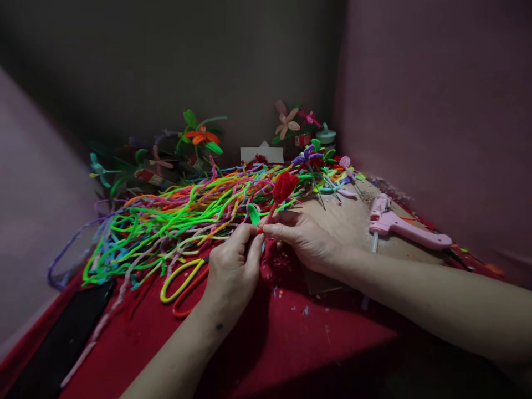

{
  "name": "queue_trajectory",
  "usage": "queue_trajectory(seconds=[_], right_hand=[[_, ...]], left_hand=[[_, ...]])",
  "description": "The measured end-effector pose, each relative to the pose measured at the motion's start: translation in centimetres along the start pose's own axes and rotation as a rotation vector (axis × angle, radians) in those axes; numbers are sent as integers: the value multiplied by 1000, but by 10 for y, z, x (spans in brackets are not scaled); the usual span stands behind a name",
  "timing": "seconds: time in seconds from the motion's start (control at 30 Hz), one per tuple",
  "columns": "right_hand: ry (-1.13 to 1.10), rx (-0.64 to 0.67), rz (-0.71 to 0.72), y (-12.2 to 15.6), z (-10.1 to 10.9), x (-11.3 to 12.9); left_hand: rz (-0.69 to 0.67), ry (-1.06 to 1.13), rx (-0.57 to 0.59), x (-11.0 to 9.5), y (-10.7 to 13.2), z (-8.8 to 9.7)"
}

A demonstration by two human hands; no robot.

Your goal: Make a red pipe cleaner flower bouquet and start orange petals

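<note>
Black phone [62, 338] flat on red cloth [324, 343], near left. Teal-lidded jar [326, 136] at back right, close to mauve wall [436, 100]. White card [255, 155] at back centre; dark wall [208, 55] beyond.

Red flower [285, 187]: fuzzy, with petals cupped upward into a closed, tulip-like head; held up in the air, tilted to the right in view. Below, slim red stem [272, 211], pinched low. Just left, small green leaf [252, 213], upright; attachment unclear.

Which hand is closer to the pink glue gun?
Right. The right hand is to the left of the pink glue gun; the left hand is farther left.
</note>
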State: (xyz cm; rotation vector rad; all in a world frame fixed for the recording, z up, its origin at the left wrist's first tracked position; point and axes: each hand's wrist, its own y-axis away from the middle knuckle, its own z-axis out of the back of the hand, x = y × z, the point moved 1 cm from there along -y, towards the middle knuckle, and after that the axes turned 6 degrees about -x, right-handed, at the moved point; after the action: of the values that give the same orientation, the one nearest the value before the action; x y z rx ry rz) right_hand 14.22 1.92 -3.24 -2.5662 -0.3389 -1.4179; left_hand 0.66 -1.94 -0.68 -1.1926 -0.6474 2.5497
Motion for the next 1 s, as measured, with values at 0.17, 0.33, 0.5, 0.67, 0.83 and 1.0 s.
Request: queue_trajectory(seconds=[0.17,0.33,0.5,0.67,0.83,1.0], right_hand=[[-19,-25,-29,1,-2,0],[19,-78,-28,3,-3,1],[34,-6,35,2,-3,1],[-2,69,18,1,0,-3],[-50,95,-46,1,1,-5],[-66,115,-31,1,-1,-1]], left_hand=[[-155,-253,0,9,2,-2],[-284,-358,48,15,2,-2],[-177,-131,-17,7,-1,1],[81,126,6,-4,-2,3],[291,344,34,-10,-2,3],[533,620,142,-9,-4,3]])
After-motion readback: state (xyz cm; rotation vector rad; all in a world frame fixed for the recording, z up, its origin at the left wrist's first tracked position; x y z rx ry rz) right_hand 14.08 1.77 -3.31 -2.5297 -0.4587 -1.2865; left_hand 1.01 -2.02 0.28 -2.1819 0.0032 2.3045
